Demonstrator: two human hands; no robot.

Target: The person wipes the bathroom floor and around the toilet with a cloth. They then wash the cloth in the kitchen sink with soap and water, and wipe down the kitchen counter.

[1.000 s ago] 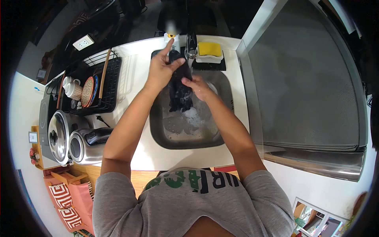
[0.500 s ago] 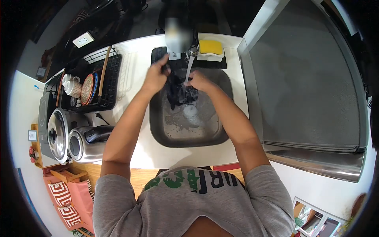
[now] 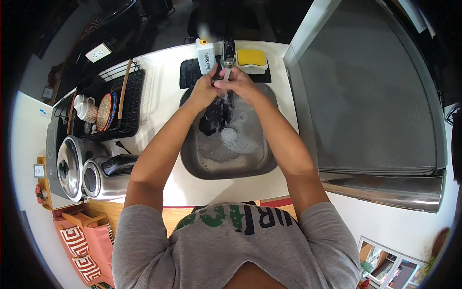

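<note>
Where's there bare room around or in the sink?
Counter between dish rack and sink; sink's near end, wet, short of dark cloth. Crowded: behind sink, with soap bottle, faucet, sponge; left, kettle, lidded pot.

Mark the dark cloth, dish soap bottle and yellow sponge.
Dark cloth (image 3: 211, 119): head view, lower part of the cloth.
Dish soap bottle (image 3: 206, 57): head view, its labelled front.
Yellow sponge (image 3: 251, 57): head view, middle of its upper face.

The single view comes from a camera on the person's head, facing forward and steeply down over the shirt (image 3: 240, 241) at 6 o'clock. It sits within arm's length of the sink (image 3: 216, 168), central below, with the faucet (image 3: 228, 52) at 12 o'clock. Its wide, curved field reaches the dish rack (image 3: 136, 91) at 10 o'clock.
</note>
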